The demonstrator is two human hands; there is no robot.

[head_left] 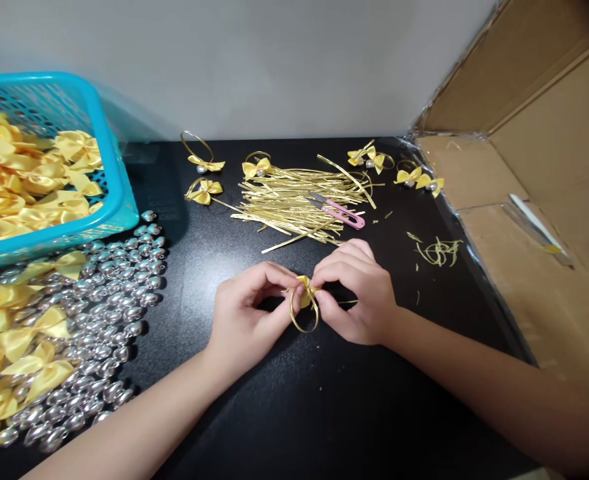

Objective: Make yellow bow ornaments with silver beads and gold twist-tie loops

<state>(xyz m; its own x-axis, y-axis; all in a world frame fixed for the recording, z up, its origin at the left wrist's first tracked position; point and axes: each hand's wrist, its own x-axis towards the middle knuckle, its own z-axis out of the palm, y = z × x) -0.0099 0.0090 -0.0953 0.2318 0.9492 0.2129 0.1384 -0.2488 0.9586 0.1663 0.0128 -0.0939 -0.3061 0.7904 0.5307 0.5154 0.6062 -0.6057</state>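
My left hand (247, 310) and my right hand (357, 293) meet at the middle of the black table (274, 413). Both pinch a small yellow satin bow with a gold wire loop (304, 308) hanging below it. The fingers of both hands are closed on the bow's knot. A short end of gold wire sticks out to the right under my right hand. Behind the hands lies a pile of gold wire ties (294, 200) with pink thread snips (342, 212) on top.
A blue basket (112, 180) of yellow bows stands at the left. Below it lie several silver heart beads (109, 313) and loose yellow bows (19, 340). Finished bows with loops (203, 160) line the back. Wire scraps (439, 252) lie near an open cardboard box (539, 220) on the right.
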